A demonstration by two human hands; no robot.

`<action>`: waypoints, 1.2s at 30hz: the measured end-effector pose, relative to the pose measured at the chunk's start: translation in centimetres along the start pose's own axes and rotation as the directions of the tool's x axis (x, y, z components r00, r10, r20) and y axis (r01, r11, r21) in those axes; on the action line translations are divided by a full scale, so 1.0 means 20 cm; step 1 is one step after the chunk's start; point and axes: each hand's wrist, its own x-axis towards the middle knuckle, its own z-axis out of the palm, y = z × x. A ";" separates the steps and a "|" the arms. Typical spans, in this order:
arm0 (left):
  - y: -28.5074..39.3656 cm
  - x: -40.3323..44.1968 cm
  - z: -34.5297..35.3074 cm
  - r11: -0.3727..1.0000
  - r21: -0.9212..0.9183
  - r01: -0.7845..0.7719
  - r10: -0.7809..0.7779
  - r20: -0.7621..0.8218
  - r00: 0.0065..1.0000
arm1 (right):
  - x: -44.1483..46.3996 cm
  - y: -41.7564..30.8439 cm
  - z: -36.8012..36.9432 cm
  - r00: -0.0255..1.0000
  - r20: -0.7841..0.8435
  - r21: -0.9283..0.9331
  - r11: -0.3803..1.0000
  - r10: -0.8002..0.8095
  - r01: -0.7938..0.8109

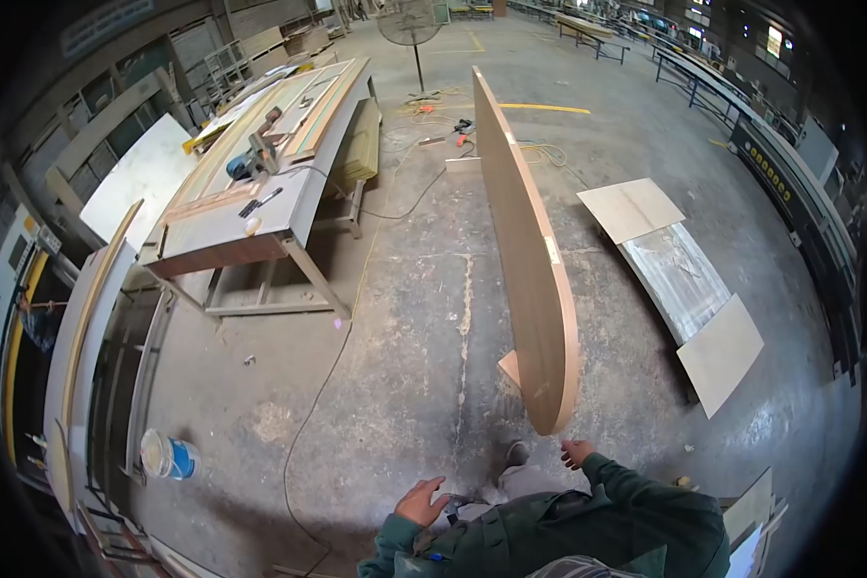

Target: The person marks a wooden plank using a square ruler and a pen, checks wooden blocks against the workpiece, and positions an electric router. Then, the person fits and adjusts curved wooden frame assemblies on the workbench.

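A long wooden door panel (515, 250) stands on its edge in the middle of the floor, its near end rounded off by the lens. Small wooden blocks, one of them a near block (511, 367), sit at its foot. My right hand (576, 454) is just off the panel's near end, fingers loosely bent and apart, with nothing visible in them. Lower and to the left, my left hand (421, 501) hangs in front of my body, thumb and fingers spread and empty.
On the left, a workbench (303, 207) carries frame pieces and a power tool (250, 166). A cable (303, 424) runs along the floor near a white-blue bucket (169, 455). To the right stands a low support with boards (721, 354). A fan (411, 29) stands behind.
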 end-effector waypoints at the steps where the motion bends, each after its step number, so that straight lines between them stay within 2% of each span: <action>1: 0.04 0.05 0.00 0.998 0.014 -0.061 0.060 0.054 0.997 | 0.03 0.03 -0.01 1.000 0.007 0.077 0.997 0.023 -0.024; 4: 0.15 0.19 0.05 0.992 0.040 -0.116 0.110 0.132 0.985 | 0.10 0.11 -0.03 0.998 0.033 0.074 0.996 0.050 -0.052; 5: 0.19 0.23 0.07 0.992 0.077 -0.098 0.084 0.163 0.983 | 0.20 0.19 -0.05 0.995 0.101 -0.139 0.989 -0.025 0.039; 6: 0.21 0.30 0.12 0.991 0.084 -0.106 0.092 0.154 0.984 | 0.16 0.20 -0.05 0.997 0.004 -0.095 0.993 -0.073 0.073; 8: 0.21 0.39 0.21 0.983 0.130 -0.129 0.095 0.238 0.967 | 0.32 0.35 -0.08 0.976 0.005 -0.233 0.949 -0.216 0.211; 10: 0.32 0.49 0.24 0.986 0.089 -0.140 0.109 0.294 0.950 | 0.31 0.37 -0.14 1.000 0.005 -0.023 0.999 -0.023 0.023; 12: 0.42 0.59 0.27 0.985 0.018 -0.173 0.149 0.429 0.891 | 0.30 0.39 -0.21 0.997 0.007 0.145 0.986 0.076 -0.076; 13: 0.48 0.62 0.27 0.975 0.066 -0.210 0.165 0.408 0.898 | 0.29 0.40 -0.27 0.993 0.001 0.202 0.973 0.114 -0.112; 14: 0.52 0.67 0.27 0.974 0.068 -0.218 0.172 0.406 0.897 | 0.29 0.41 -0.32 0.991 0.007 0.192 0.972 0.133 -0.132; 16: 0.55 0.74 0.26 0.955 0.197 -0.224 0.119 0.436 0.892 | 0.29 0.46 -0.39 0.987 -0.028 0.311 0.940 0.159 -0.143; 20: 0.56 0.85 0.30 0.954 0.133 -0.269 0.186 0.439 0.879 | 0.26 0.55 -0.45 0.969 -0.099 0.471 0.869 0.226 -0.155; 22: 0.62 0.90 0.29 0.910 0.172 -0.377 0.253 0.488 0.835 | 0.20 0.55 -0.47 0.970 -0.081 0.455 0.875 0.227 -0.167; 23: 0.60 0.93 0.30 0.910 0.169 -0.378 0.256 0.486 0.835 | 0.16 0.54 -0.47 0.975 -0.103 0.343 0.927 0.198 -0.152; 25: 0.55 0.98 0.32 0.855 0.170 -0.490 0.364 0.478 0.800 | 0.06 0.48 -0.44 0.960 -0.132 0.364 0.913 0.247 -0.185; 28: 0.57 1.03 0.27 0.872 0.198 -0.447 0.286 0.534 0.796 | -0.09 0.40 -0.36 0.915 -0.173 0.392 0.878 0.364 -0.275; 31: 0.59 1.11 0.24 0.846 0.173 -0.504 0.361 0.508 0.782 | -0.10 0.46 -0.27 0.934 -0.278 0.372 0.922 0.223 -0.109; 32: 0.61 1.14 0.22 0.847 0.164 -0.505 0.362 0.518 0.775 | -0.11 0.48 -0.26 0.955 -0.289 0.213 0.977 0.070 -0.008; 33: 0.65 1.16 0.20 0.817 0.158 -0.555 0.428 0.478 0.767 | -0.11 0.52 -0.23 0.959 -0.272 0.052 0.994 -0.082 0.099; 34: 0.67 1.18 0.19 0.785 0.153 -0.600 0.491 0.438 0.753 | -0.20 0.37 -0.23 0.958 -0.223 0.379 0.921 0.182 -0.087; 35: 0.67 1.21 0.20 0.753 0.155 -0.639 0.552 0.381 0.742 | -0.20 0.40 -0.18 0.954 -0.224 0.387 0.917 0.198 -0.100; 36: 0.69 1.25 0.21 0.718 0.159 -0.678 0.611 0.322 0.723 | -0.19 0.42 -0.14 0.947 -0.228 0.481 0.872 0.228 -0.094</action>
